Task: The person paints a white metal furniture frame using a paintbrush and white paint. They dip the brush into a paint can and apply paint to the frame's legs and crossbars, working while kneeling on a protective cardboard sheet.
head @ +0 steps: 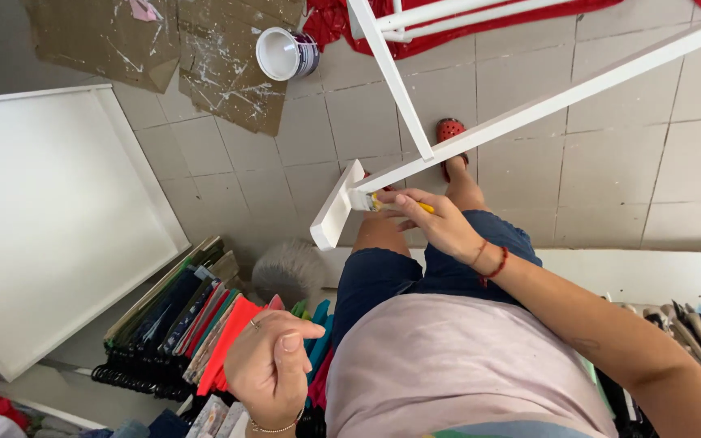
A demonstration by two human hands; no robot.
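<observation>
My right hand (pixel 433 221) grips a small paintbrush (pixel 383 203) with a yellow handle. Its bristles touch the end of a white wooden frame (pixel 480 134), beside the flat white foot piece (pixel 336 207). My left hand (pixel 271 365) hangs low near my waist, fingers curled into a loose fist with nothing in it, a ring on one finger and a bracelet at the wrist. Red bead bracelets circle my right wrist.
A tipped paint can (pixel 285 53) lies on paint-spattered cardboard (pixel 196 49) on the tiled floor. A large white board (pixel 50 219) leans at left. Several folded clothes on hangers (pixel 196 320) lie below. Red cloth (pixel 448 32) lies at top; my red-shoed foot (pixel 450 134) stands under the frame.
</observation>
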